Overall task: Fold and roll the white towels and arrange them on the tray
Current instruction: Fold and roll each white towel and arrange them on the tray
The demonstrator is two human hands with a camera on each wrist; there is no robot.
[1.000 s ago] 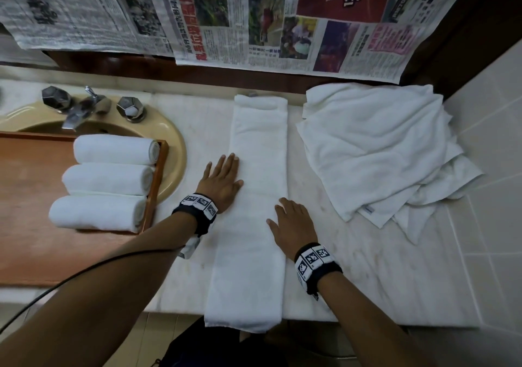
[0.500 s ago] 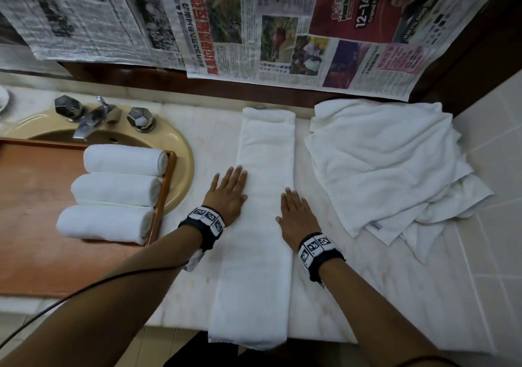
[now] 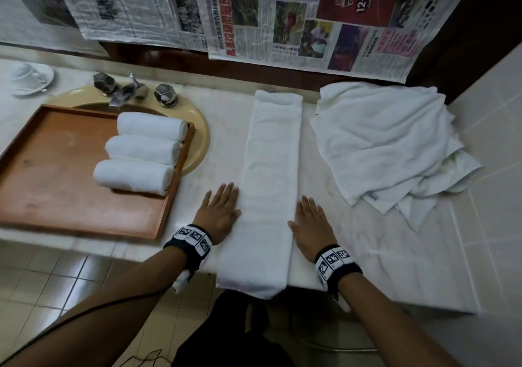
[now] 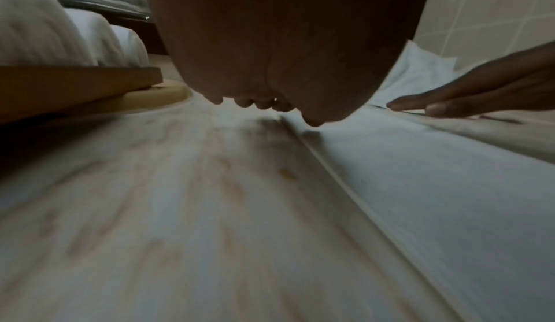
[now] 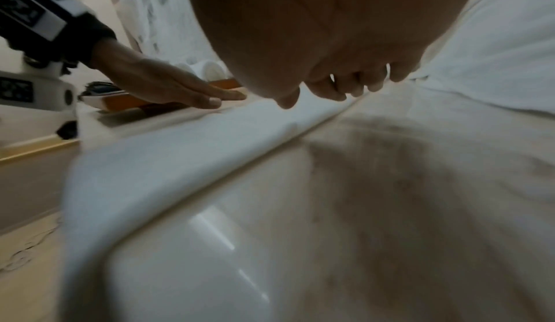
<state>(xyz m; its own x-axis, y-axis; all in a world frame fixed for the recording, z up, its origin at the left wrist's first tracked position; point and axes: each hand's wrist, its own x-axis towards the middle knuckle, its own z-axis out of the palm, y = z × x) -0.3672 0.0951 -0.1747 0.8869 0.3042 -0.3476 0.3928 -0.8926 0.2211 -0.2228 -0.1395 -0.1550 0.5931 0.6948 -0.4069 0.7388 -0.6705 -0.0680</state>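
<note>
A white towel folded into a long narrow strip lies on the marble counter, its near end hanging over the front edge. My left hand lies flat on the counter against the strip's left edge, fingers straight. My right hand lies flat against the right edge, fingers straight too. Three rolled white towels sit side by side at the right end of the wooden tray. A heap of unfolded white towels lies at the back right.
The tray rests partly over a beige sink with a metal faucet. A white cup and saucer stand at the far left. Newspaper sheets hang on the back wall. A tiled wall bounds the right.
Both hands have slid off the top of the strip toward me and now lie along its two sides. The head view has dropped back, showing more of the floor.
</note>
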